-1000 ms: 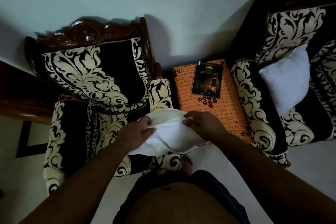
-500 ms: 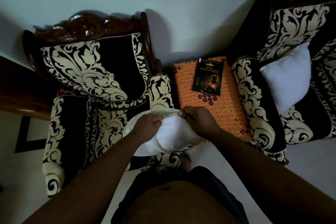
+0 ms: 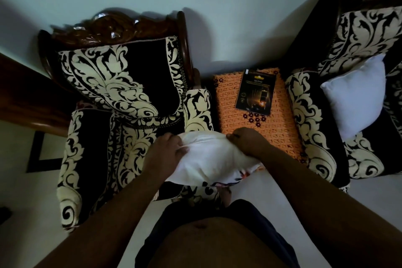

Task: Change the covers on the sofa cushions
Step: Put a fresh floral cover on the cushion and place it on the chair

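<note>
- The cushion (image 3: 214, 159) is held in the air in front of the person, over the front right corner of the left armchair (image 3: 121, 119), beside the orange stool (image 3: 256, 119); probably it is kept there, close to the body, so both hands can work on its upper edge.
- The left hand (image 3: 165, 154) grips the cushion's upper left side, its fingers curled into the white fabric; the right hand (image 3: 248, 143) pinches the upper right side, so both grips are closed on the cushion.
- The hands sit at the two ends of one edge; in my judgement this is to spread or pull an opening there, though I cannot tell if a cover is going on or coming off.
- The cushion looks white, soft and rounded, with folds running between the two grips; at its lower edge a piece of flowered fabric (image 3: 237, 178) shows, maybe a cover, but it is too dark to be sure.
- A second white cushion (image 3: 354, 95) leans on the seat of the right armchair (image 3: 309, 115), with no patterned cover visible; it seems to wait its turn.
- A dark packet (image 3: 255, 91) lies on the stool's far part, well apart from the hands.
</note>
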A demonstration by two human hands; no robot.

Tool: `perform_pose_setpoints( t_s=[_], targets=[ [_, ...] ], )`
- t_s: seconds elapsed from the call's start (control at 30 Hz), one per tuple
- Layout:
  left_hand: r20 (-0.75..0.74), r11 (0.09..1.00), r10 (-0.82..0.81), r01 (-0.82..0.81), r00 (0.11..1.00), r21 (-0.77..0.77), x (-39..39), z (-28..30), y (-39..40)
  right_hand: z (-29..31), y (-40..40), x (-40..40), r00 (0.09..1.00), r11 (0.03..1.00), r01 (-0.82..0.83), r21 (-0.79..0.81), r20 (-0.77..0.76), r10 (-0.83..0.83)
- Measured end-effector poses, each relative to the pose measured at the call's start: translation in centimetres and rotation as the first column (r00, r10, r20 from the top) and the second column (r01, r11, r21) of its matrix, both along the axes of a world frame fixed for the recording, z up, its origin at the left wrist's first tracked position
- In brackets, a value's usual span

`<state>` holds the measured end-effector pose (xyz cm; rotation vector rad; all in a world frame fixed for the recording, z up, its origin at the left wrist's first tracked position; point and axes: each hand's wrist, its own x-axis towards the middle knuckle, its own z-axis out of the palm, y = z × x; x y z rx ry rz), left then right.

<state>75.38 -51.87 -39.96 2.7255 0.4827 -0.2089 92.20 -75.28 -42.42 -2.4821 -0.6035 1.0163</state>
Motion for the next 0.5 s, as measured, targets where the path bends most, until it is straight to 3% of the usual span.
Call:
perform_pose_setpoints(
  t_s=[0.17,0.23,0.27,0.33,0.4,0.43,0.5],
  targets=[
    [-0.034,0.994,-0.1,0.099,0.994,-0.047,-1.7,0.3,2.2,-0.5,1.4,0.3,0.995,0.986,-0.09,-0.137,0.019,0.094],
    [-0.026,0.997,-0.022,0.02,0.999,-0.07,-2.1,0.5,1.9,0.0,2.4,0.4,0.976,0.96,-0.177,-0.216,0.091,0.2],
    [-0.03,0.994,0.044,-0.047,0.999,-0.1,-2.0,0.7,1.6,0.6,3.0,0.2,0.957,0.958,-0.219,-0.185,0.149,0.247],
    [-0.063,0.953,0.208,-0.217,0.976,-0.21,-1.8,0.9,1.3,2.1,4.9,-0.6,0.938,0.952,-0.303,0.039,0.187,0.291],
    [-0.128,0.883,0.335,-0.359,0.933,-0.303,-1.5,0.6,1.4,3.5,6.3,-2.2,0.933,0.9,-0.356,0.252,0.04,0.357],
    [-0.168,0.863,0.358,-0.394,0.919,-0.317,-1.4,0.4,1.5,3.7,6.7,-3.0,0.908,0.869,-0.405,0.284,0.017,0.418],
    [-0.256,0.829,0.366,-0.439,0.895,-0.347,-1.4,0.0,1.6,2.8,6.8,-4.1,0.844,0.817,-0.536,0.212,0.141,0.517]
  ],
)
